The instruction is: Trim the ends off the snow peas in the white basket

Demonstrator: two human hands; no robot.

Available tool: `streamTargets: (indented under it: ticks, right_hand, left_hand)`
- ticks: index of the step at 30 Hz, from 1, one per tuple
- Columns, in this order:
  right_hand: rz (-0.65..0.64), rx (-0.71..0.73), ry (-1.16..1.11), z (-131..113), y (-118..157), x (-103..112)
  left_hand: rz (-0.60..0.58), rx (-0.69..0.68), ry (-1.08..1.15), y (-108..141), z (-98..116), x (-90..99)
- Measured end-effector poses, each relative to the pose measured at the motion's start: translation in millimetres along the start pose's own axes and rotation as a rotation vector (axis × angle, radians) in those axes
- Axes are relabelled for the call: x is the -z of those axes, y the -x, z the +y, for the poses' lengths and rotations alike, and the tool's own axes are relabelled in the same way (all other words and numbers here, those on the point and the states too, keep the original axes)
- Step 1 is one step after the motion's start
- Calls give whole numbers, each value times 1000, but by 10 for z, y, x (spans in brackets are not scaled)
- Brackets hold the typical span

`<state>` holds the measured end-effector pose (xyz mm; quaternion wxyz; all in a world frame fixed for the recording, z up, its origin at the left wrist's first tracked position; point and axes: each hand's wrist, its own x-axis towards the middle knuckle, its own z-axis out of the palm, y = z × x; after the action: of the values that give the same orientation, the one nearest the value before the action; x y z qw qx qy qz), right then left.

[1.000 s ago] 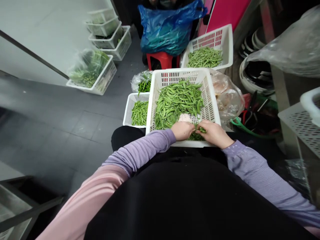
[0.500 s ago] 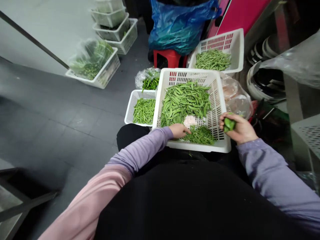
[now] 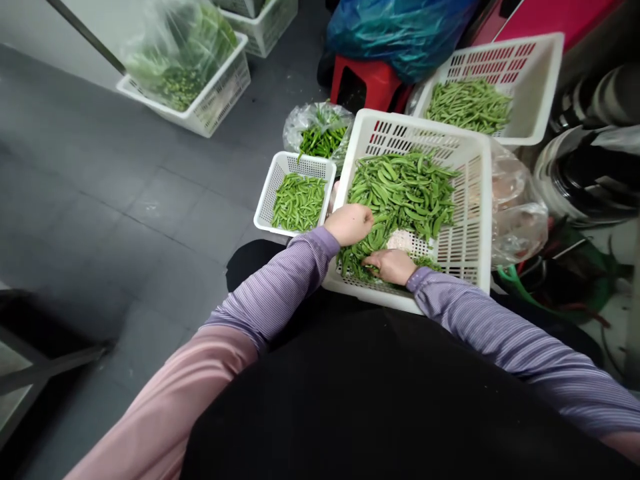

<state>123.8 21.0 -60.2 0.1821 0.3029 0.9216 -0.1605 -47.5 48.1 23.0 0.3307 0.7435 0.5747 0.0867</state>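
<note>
A large white basket (image 3: pixel 480 200) rests in front of my lap, with a heap of flat green pods (image 3: pixel 407 187) in it and a smaller pile of green trimmings (image 3: pixel 426 263) near its front edge. My left hand (image 3: pixel 350 225) is closed over the basket's left side, beside the pods; what its fingers hold, if anything, is hidden. Lower down, my right hand (image 3: pixel 392 266) reaches into the basket's front part, fingers curled at the pods and trimmings. Whatever lies under those fingers is too small to name.
Left of the large basket stands a small white basket (image 3: pixel 261 200) of pods, with a plastic bag of green peppers (image 3: pixel 320 137) behind. A red stool (image 3: pixel 373 80) bears a blue bag (image 3: pixel 395 33). Another basket (image 3: pixel 543 93) of beans is at the back right.
My right hand has moved from beyond the basket's right edge into its front part, and the green bunch it held no longer shows. My left hand has risen toward the pods. The view has shifted.
</note>
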Motion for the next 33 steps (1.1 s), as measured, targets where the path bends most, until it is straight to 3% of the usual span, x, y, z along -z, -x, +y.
streamTargets:
  ticks: [4, 7, 9, 12, 14, 16, 18, 23, 26, 29, 31, 33]
  right_hand:
    - [-131, 211, 98, -120, -148, -52]
    - [-71, 200, 58, -90, -138, -104]
    - [82, 63, -159, -2, -22, -119]
    - [309, -244, -724, 141, 274, -82]
    - [373, -395, -1091, 179, 490, -26]
    - [385, -484, -1286, 158, 665, 36]
    - [391, -552, -1245, 101, 777, 92]
    - [413, -618, -785, -17, 871, 184]
    - [418, -661, -625, -15, 949, 185]
    - [567, -774, -438, -4, 1095, 155]
    - [657, -797, -334, -33, 1185, 142]
    - [662, -704, -278, -105, 1224, 151]
  left_hand:
    - [3, -66, 12, -15, 50, -7]
    - [-15, -88, 7, -19, 38, -5]
    - [-29, -90, 1, -13, 19, -11]
    - [-60, -98, 18, 13, 28, -85]
    - [-98, -129, 56, 39, 81, -201]
    - [-127, -176, 108, 67, 166, -361]
    - [-134, -208, 175, 91, 264, -532]
    - [-130, -203, 324, 96, 452, -796]
    - [-256, -8, 513, 48, 502, -801]
    - [-336, 250, 739, -5, 511, -752]
    - [-351, 321, 842, -21, 504, -727]
    - [-385, 341, 894, -19, 499, -720]
